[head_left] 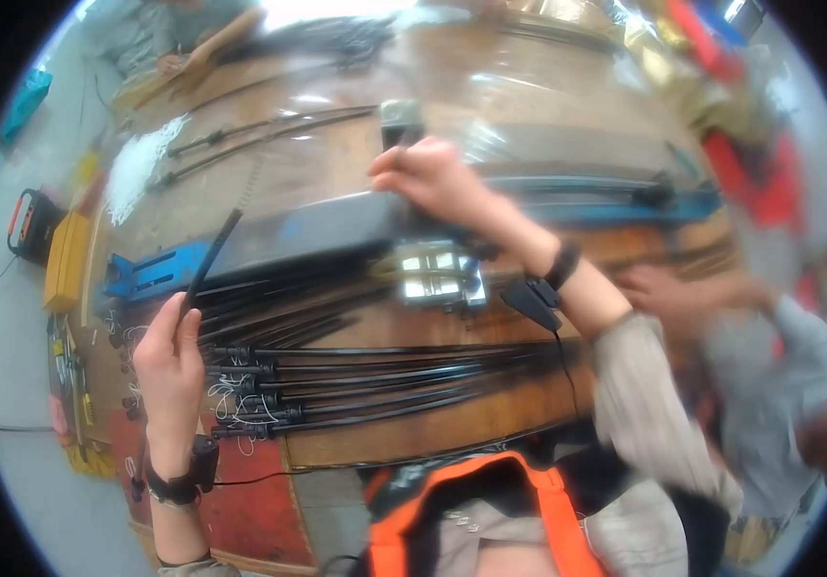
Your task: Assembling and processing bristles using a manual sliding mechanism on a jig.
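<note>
My left hand (171, 361), at the left of the bench, is closed round the lower end of a thin black rod (211, 258). The rod tilts up to the right, and a thin coil spring (252, 181) shows just past its upper tip. Over the middle of the bench, my right hand (430, 181) has its fingers pinched together; what they hold, if anything, is too blurred to make out. Just beyond those fingers stands a small block-shaped thing (400, 120), pale on top and dark below. Below my right forearm sits a shiny metal fixture (440, 274).
A long bar with a blue bracket (158, 272) crosses the bench. Several black rods with dark end fittings and white strings (274, 394) lie nearer me. White strips (144, 168) are piled at far left. A co-worker's hand (663, 293) reaches in from the right; another person sits at far left.
</note>
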Motion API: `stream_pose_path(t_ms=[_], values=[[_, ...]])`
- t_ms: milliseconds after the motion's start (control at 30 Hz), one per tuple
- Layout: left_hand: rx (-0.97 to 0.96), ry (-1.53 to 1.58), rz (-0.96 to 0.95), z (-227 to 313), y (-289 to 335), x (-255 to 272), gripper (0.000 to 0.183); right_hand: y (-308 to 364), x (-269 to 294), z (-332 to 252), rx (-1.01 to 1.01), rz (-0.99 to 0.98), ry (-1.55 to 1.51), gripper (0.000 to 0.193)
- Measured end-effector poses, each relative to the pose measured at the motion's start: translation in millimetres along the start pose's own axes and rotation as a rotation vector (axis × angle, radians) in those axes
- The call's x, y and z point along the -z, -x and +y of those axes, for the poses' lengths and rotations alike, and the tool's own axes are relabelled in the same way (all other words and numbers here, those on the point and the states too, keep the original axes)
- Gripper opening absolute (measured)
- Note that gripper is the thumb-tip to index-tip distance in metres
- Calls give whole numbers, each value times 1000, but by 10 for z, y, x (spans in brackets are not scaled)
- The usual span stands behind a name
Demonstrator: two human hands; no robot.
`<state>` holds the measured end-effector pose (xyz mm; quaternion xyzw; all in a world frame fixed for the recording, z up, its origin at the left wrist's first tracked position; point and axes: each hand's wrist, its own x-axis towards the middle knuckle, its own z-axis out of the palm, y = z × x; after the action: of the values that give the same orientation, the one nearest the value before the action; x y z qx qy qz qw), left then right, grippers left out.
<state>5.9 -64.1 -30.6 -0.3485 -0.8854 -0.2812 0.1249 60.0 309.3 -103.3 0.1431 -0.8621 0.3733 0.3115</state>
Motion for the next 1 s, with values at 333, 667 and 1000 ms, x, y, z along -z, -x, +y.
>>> stream_pose_path(t_ms=[333,667,1000], values=[[-31,17,-5,96,-170,-154,22,-6,87,-84,-177,-15,-85,17],[39,20,-68,138,-163,-159,22,-152,-112,-112,-309,-242,-61,16],[-48,-82,-51,-310,-210,-127,24,665,811,179,36,-115,859,14]])
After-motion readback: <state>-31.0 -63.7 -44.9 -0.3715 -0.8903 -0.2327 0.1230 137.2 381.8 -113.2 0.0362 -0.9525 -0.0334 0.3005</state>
